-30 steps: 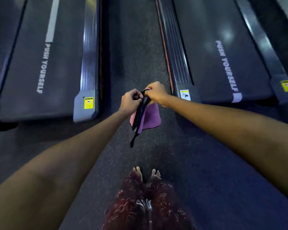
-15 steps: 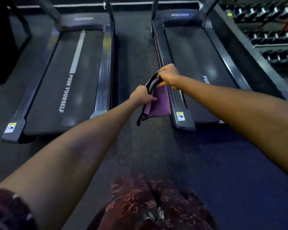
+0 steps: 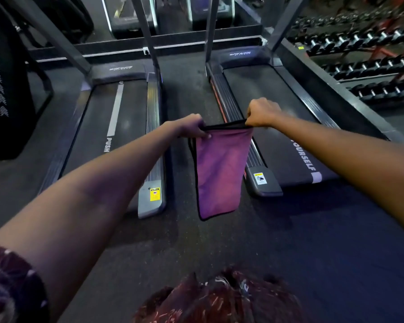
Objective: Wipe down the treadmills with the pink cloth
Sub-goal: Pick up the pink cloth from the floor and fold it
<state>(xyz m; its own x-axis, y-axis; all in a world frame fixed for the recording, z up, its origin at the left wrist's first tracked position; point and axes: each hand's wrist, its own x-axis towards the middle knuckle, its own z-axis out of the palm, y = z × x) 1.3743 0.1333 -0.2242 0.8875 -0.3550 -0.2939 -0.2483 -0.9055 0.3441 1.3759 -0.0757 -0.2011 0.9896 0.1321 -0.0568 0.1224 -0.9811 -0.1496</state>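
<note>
A pink cloth with black edging hangs in the air between two treadmills, stretched flat along its top edge. My left hand pinches the top left corner and my right hand pinches the top right corner. The left treadmill has a dark belt with a grey stripe and the word PUSH. The right treadmill lies behind my right arm, its belt lettered YOURSELF. The cloth hangs over the floor gap and the right treadmill's left side rail.
A dumbbell rack stands at the right. A dark bag or machine stands at the left. Grey uprights rise from the treadmill fronts. Dark speckled floor lies in front of me.
My hands have drawn apart and pulled the bunched cloth open, so it now hangs flat. The view has lifted, showing the treadmill fronts and uprights.
</note>
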